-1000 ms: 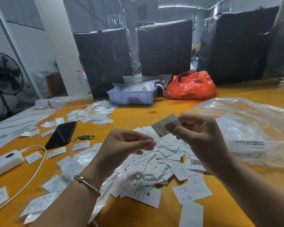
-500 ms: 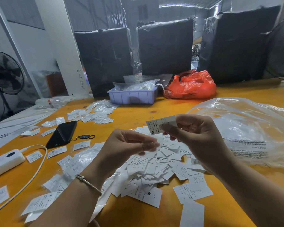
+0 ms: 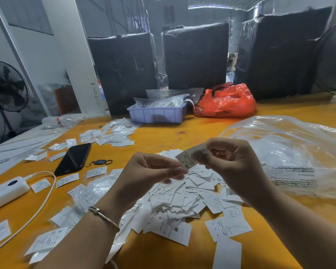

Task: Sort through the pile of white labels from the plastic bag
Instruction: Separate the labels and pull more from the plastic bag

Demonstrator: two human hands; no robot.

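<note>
A loose pile of white labels (image 3: 184, 199) lies on the orange table (image 3: 163, 136) in front of me. Above it my right hand (image 3: 231, 164) pinches one white label (image 3: 189, 158) printed "XS". My left hand (image 3: 149, 171) is raised beside it, and its thumb and fingertips close on the label's lower end. The big clear plastic bag (image 3: 291, 152) lies crumpled at the right, just behind my right hand. More labels (image 3: 66, 179) lie scattered singly to the left.
A black phone (image 3: 74, 158) with a key fob (image 3: 100, 162) lies at the left, near a white power bank (image 3: 6, 191) and its cable. A lilac bin (image 3: 156, 114) and a red bag (image 3: 226, 101) stand at the back. Black wrapped bales rise behind.
The label in my right hand has tipped and come down to the left. My left hand has risen to meet it and now touches its lower end.
</note>
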